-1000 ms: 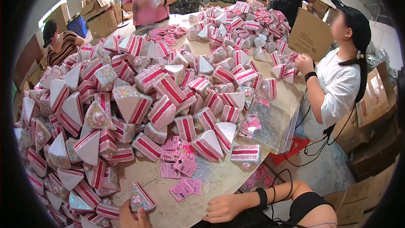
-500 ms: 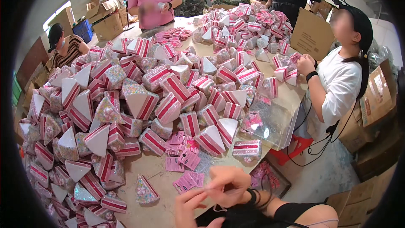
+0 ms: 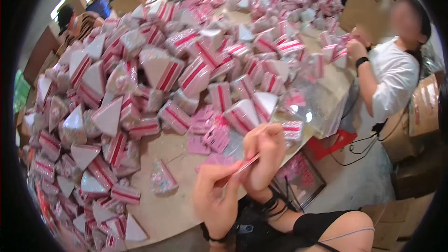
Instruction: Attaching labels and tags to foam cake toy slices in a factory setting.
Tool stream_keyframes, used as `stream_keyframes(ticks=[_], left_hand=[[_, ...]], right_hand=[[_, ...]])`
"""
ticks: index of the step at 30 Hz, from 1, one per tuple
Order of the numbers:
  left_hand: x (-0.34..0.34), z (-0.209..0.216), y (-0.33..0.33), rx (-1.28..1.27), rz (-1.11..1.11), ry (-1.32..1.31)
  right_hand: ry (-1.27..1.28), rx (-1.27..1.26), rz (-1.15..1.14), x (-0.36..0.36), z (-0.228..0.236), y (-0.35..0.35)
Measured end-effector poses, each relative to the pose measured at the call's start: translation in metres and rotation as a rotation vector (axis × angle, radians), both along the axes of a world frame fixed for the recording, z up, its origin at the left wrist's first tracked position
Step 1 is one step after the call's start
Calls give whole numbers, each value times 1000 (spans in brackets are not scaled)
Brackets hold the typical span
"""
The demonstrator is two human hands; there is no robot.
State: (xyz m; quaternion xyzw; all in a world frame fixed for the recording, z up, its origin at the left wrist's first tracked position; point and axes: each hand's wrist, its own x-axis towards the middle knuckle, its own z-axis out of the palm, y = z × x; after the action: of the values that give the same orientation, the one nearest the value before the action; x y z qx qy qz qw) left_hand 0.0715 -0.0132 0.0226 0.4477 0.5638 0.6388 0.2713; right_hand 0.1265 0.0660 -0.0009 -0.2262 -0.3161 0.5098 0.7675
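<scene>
My left hand (image 3: 215, 196) is closed in a pinch on a thin pink card (image 3: 248, 164), seen nearly edge-on. Close against the card's far end, my right hand (image 3: 265, 156) is curled with its fingertips pressed together; whatever they grip is too small to make out. Pink printed cards (image 3: 211, 135) lie in a loose pile on the table just beyond my hands. To the left of them rests a single cake-slice-shaped piece (image 3: 163, 177) with a sparkly, sprinkled surface.
A big heap of pink-and-white cake-slice pieces (image 3: 158, 67) covers the table's left and middle. A clear plastic bin (image 3: 322, 116) sits at the right edge, near a red stool (image 3: 336, 144). Across the right side, a person in white (image 3: 396, 79) works; cardboard boxes (image 3: 424, 98) stand behind.
Both hands have come up and the pink card now shows between them. My right hand has turned upward, fingers curled. The whole view has tilted and shifted, with some blur.
</scene>
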Motion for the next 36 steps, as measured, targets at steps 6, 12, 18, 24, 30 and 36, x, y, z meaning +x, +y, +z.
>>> stream_keyframes(ticks=[6, 12, 18, 24, 30, 36], left_hand=[[1, -5, 16, 46, 36, -126], [-32, -11, 3, -35, -1, -16], [-23, -19, 9, 99, -98, -231], [-21, -25, 10, 287, -76, -377], [-20, -29, 17, 234, -44, -395], [-21, -27, 14, 257, 0, -335]], right_hand=[[-4, -24, -3, -4, 1, 20], [-314, -80, -48, -24, -10, 18], [-662, -140, -230, -18, -18, 21], [-681, 165, -240, 9, -41, 31], [-666, 471, -566, 6, -43, 40], [-796, 463, -174, 5, -48, 39]])
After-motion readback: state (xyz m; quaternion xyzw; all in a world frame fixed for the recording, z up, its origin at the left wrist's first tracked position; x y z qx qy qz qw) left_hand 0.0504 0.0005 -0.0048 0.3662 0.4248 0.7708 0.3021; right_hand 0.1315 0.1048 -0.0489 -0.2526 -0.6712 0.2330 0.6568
